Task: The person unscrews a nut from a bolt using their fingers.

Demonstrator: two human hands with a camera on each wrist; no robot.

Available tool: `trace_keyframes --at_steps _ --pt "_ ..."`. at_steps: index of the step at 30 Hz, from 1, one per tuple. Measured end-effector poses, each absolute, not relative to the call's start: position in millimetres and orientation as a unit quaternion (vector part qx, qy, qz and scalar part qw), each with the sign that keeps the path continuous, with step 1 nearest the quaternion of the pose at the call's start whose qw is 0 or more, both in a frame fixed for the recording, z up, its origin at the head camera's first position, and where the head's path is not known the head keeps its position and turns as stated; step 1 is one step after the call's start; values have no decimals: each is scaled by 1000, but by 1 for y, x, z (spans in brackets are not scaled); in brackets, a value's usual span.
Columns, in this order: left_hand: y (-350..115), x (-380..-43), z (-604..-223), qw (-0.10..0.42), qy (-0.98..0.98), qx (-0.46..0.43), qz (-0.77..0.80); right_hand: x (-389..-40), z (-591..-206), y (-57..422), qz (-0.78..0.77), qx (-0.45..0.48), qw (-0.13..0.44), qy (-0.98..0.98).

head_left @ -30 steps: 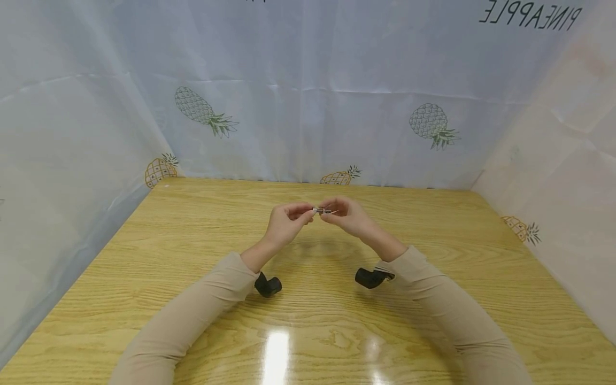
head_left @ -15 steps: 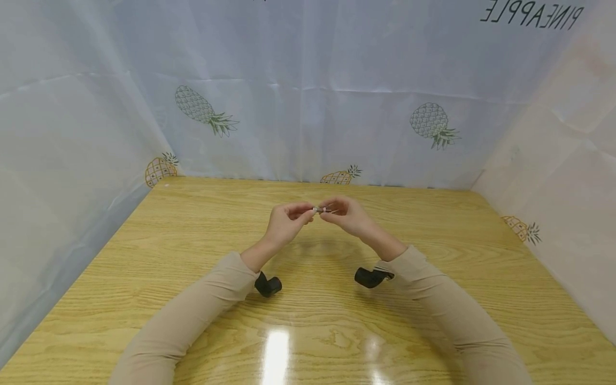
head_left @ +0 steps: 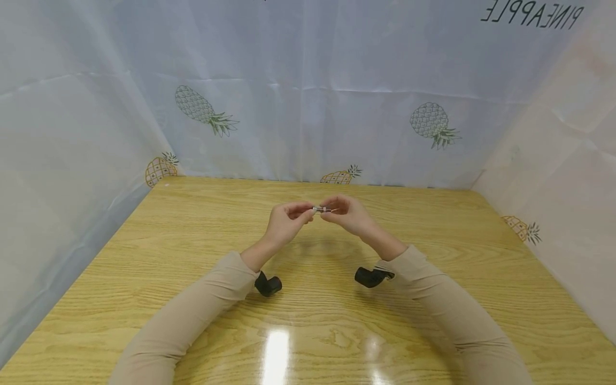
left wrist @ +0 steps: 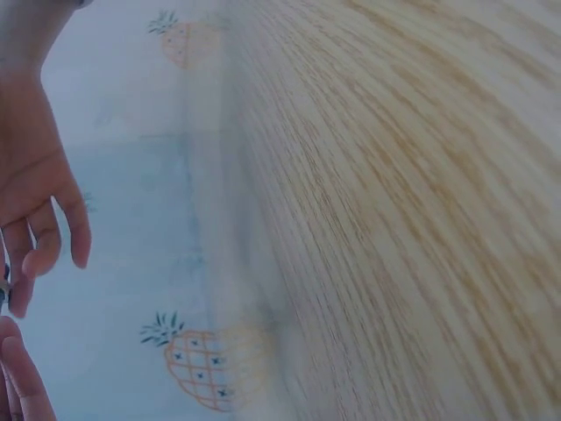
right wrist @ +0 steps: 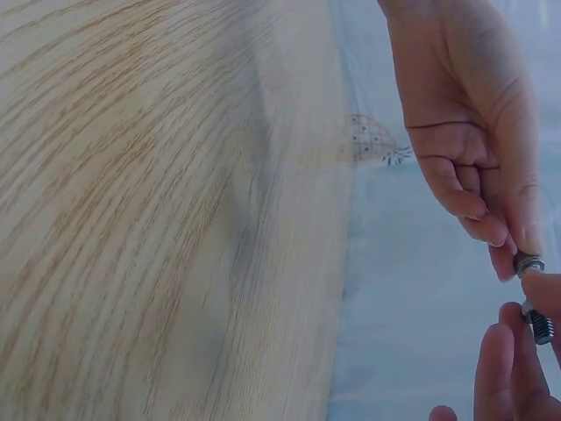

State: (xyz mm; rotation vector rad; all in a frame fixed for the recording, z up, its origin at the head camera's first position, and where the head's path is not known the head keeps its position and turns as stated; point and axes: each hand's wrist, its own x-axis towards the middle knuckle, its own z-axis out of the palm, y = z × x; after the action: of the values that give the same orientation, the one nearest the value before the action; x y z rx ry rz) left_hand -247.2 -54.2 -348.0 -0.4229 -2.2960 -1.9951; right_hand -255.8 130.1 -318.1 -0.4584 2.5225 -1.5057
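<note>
A small metal bolt (head_left: 318, 209) lies nearly level between my two hands, held above the table. My left hand (head_left: 287, 220) pinches its head end between thumb and fingers. At the nut (head_left: 324, 209) on the shank, my right hand (head_left: 353, 216) pinches with thumb and fingertips. In the right wrist view the bolt's threaded end (right wrist: 543, 328) sticks out past the right fingers (right wrist: 495, 368), while the left hand (right wrist: 469, 132) grips the other end. The left wrist view shows part of both hands at its left edge; the bolt there is mostly cut off.
A wood-grain table (head_left: 317, 331) spreads under both arms. Behind it and at the sides hangs a pale curtain (head_left: 298, 128) printed with pineapples. Black curved pieces (head_left: 268, 286) show at both wrists, low over the table.
The right fingers have shifted slightly upward at the nut. The left hand keeps its grip on the bolt, and both arms stay nearly in place.
</note>
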Motion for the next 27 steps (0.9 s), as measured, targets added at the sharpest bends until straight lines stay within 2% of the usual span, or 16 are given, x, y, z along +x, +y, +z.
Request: trace_keyframes --at_steps 16,27 --pt "-55 -248 -350 39 -749 -136 -648 -254 -318 129 -510 -154 78 842" --pt "-54 -246 -348 40 -750 -136 -646 -255 -316 131 -499 -148 110 847"
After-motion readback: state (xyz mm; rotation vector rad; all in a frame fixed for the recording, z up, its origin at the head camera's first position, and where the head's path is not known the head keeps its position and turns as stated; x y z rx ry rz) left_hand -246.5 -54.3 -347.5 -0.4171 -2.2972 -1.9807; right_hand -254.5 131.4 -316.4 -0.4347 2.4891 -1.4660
